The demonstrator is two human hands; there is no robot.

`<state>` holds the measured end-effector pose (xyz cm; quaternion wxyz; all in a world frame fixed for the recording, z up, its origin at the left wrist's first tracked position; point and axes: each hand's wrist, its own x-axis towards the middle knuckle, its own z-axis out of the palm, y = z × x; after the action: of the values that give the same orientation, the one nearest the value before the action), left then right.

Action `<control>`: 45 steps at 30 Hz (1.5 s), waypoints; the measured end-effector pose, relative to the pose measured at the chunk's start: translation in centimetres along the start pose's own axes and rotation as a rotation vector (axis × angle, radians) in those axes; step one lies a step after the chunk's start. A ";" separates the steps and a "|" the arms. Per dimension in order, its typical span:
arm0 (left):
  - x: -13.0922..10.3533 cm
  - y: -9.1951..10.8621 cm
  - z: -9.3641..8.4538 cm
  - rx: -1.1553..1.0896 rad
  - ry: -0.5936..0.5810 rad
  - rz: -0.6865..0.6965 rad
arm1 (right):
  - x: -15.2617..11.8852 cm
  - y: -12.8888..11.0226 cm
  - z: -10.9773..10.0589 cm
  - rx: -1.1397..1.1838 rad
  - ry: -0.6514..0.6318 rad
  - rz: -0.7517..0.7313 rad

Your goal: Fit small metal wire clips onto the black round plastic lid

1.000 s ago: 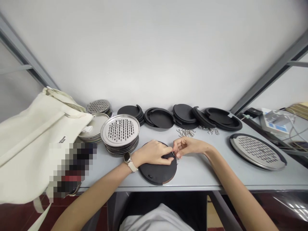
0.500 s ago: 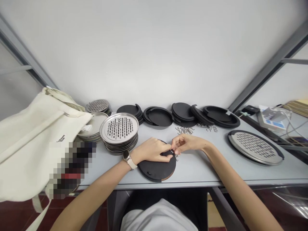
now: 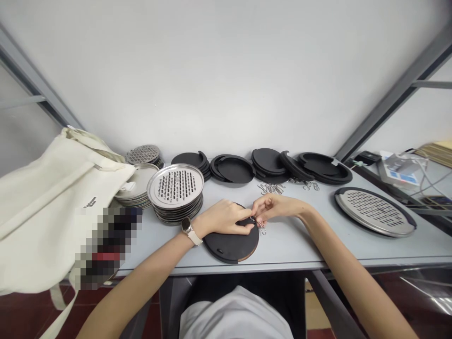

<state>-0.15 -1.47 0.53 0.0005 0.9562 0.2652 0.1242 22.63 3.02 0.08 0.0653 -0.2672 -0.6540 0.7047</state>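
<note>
A black round disc (image 3: 229, 247) lies on the table near its front edge, with a brownish strip along its lower right rim. Resting over its top, my left hand (image 3: 226, 217) grips it near the right edge, thumb and forefinger closing around that spot. My right hand (image 3: 270, 208) pinches a small metal wire clip (image 3: 262, 229) at the same edge, and the clip's lower end hangs free below my fingers. Whether the clip passes through the disc cannot be seen behind the fingertips. Just beyond my right hand sits a loose heap of wire clips (image 3: 271, 189).
Left of my hands rises a stack of perforated metal grater discs (image 3: 176, 186), beside plain metal discs (image 3: 139, 183) and a cream bag (image 3: 52, 202). Black round holders (image 3: 235, 170) line the wall. A grater disc in a black rim (image 3: 376, 211) lies at right.
The clip's free end has turned slightly outward and down below my right fingers. Both hands stay nearly in place at the disc's edge; the view shifts a little.
</note>
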 end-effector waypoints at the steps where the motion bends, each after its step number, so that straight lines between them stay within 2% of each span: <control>1: 0.0 0.0 0.0 0.004 0.000 0.002 | 0.0 0.0 0.0 0.005 -0.007 -0.004; 17: 0.1 0.1 0.0 0.017 -0.021 0.002 | -0.2 -0.3 0.1 -0.027 0.008 -0.024; 26: 0.0 0.1 0.0 0.031 -0.026 0.008 | -0.4 0.1 0.0 -0.010 -0.077 -0.032; 34: 0.0 0.1 -0.1 0.024 -0.026 0.010 | -0.7 -0.2 0.1 -0.026 -0.100 -0.036; 45: 0.0 0.0 0.1 0.046 -0.017 0.017 | -0.4 0.1 0.0 0.019 -0.052 -0.024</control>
<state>-0.11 -1.43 0.46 -0.0201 0.9592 0.2596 0.1099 23.01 2.82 0.10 0.0593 -0.2403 -0.6518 0.7169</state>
